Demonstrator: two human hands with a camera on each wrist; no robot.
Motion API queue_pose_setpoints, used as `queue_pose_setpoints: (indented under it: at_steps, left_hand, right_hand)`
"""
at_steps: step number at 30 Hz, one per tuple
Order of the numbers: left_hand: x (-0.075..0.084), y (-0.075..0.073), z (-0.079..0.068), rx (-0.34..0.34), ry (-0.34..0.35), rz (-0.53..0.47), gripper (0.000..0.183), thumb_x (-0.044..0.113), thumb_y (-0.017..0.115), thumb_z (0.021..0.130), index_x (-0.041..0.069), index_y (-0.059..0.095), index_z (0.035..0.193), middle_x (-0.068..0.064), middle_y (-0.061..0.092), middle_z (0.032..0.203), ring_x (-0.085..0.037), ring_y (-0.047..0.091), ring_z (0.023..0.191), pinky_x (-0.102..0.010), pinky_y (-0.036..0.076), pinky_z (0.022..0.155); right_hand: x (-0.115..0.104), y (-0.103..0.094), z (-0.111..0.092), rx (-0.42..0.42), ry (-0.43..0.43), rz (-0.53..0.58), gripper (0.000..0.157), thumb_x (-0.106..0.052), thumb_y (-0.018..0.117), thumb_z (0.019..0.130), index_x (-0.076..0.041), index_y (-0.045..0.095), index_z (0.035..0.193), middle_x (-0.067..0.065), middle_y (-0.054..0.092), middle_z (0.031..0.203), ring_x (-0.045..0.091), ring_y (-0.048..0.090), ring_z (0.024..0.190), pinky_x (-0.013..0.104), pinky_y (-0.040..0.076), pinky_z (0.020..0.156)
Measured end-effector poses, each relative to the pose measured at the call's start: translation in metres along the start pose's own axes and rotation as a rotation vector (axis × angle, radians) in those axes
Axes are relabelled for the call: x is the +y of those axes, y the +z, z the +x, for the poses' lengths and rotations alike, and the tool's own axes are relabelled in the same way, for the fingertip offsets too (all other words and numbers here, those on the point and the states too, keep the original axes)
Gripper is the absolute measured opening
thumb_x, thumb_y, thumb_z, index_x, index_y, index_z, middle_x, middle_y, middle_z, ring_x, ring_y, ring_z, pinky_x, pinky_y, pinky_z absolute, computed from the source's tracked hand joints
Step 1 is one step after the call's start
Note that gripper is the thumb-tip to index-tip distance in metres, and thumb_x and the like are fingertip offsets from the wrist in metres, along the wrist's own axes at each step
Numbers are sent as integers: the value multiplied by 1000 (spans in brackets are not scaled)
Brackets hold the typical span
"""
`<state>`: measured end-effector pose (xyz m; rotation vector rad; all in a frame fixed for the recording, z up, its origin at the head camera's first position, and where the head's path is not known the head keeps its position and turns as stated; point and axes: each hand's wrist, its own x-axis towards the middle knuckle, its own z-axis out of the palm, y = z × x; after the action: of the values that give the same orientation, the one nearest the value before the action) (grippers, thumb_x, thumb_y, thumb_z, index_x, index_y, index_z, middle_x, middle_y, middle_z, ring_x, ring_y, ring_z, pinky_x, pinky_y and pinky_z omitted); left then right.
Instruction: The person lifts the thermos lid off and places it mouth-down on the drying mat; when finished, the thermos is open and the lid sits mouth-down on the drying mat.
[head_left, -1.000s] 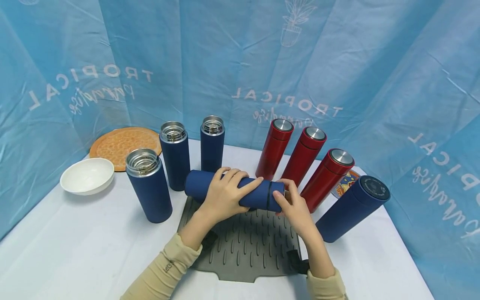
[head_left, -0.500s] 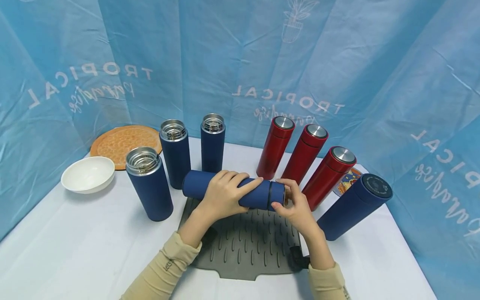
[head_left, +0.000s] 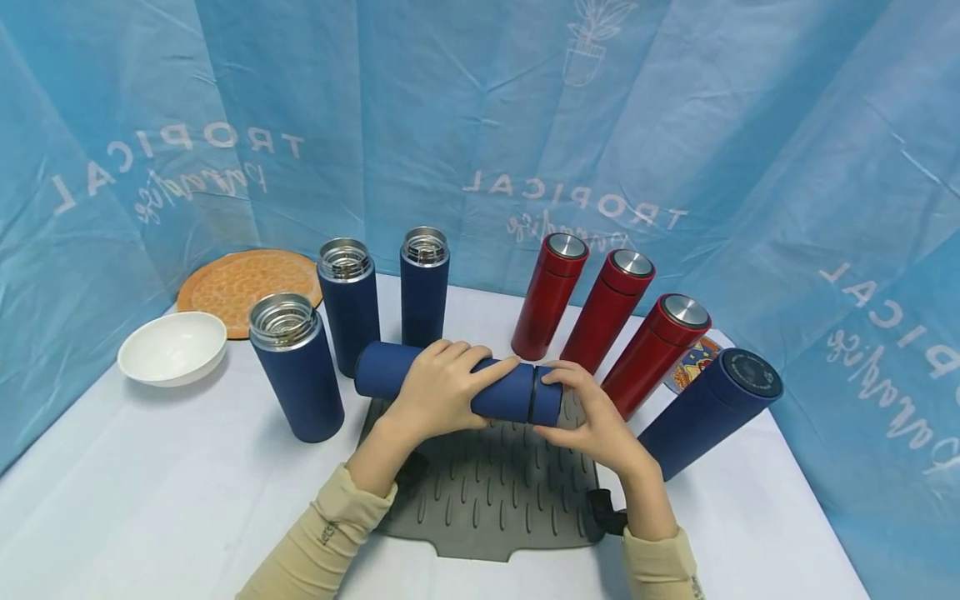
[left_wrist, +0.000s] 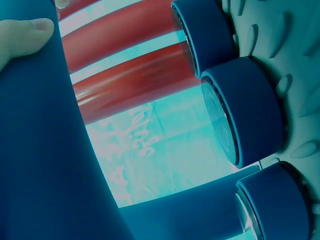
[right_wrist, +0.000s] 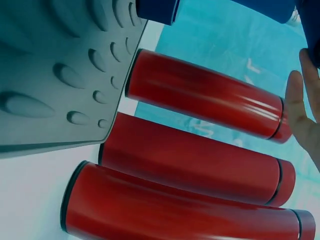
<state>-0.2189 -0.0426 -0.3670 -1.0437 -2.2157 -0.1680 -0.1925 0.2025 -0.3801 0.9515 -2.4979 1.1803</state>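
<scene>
Probably we're unscrewing: our left hand (head_left: 442, 392) grips the dark-blue cylindrical bottle (head_left: 505, 402), our right hand (head_left: 598, 427) pinches its blue lid (head_left: 548, 400), and steady twisting seems due.

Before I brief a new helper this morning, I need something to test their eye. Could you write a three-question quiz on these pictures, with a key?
1. Count: in the left wrist view, how many blue caps show on the grey mat?
2. True or false: each red bottle has its lid on.
3. Fill in: the ____ hand is at the dark-banded end of the held blue bottle.

Key:
1. Three.
2. True.
3. Right; the right hand holds that end.
</scene>
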Motion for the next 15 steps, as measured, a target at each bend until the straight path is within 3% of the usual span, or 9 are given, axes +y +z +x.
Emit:
queue_pose_setpoints:
  at_steps: [4, 8, 11, 15]
  left_hand:
    - [0, 0, 0, -13, -6, 25, 87, 54, 85, 50, 25, 56, 126, -5, 64, 103, -24, 62, 88, -37, 49, 79]
    - [0, -1, 0, -21, -25, 26, 86, 55, 83, 51, 25, 56, 128, -5, 64, 104, -23, 61, 89, -37, 49, 80]
    - [0, -1, 0, -22, -34, 19, 86, 54, 83, 52, 25, 55, 128, -6, 64, 104, -23, 61, 89, -37, 49, 80]
    - [0, -2, 0, -34, -34, 11, 86, 52, 84, 52, 25, 55, 128, -6, 64, 104, -24, 61, 90, -38, 49, 80]
  right_hand:
    - [2, 2, 1, -6, 20, 5, 74, -5, 80, 68, -16, 38, 127, 10, 41, 134, 29, 39, 121, 55, 44, 88]
    - [2, 1, 2, 0, 134, 77, 78, -23, 72, 77, -18, 25, 139, 12, 38, 137, 29, 40, 120, 56, 39, 92]
    - [1, -1, 2, 13, 240, 112, 63, -35, 58, 86, -20, 27, 140, 13, 49, 131, 27, 51, 110, 52, 43, 86]
    - [0, -3, 3, 7, 339, 101, 44, -38, 48, 92, -16, 43, 131, 13, 65, 106, 21, 63, 85, 45, 50, 77]
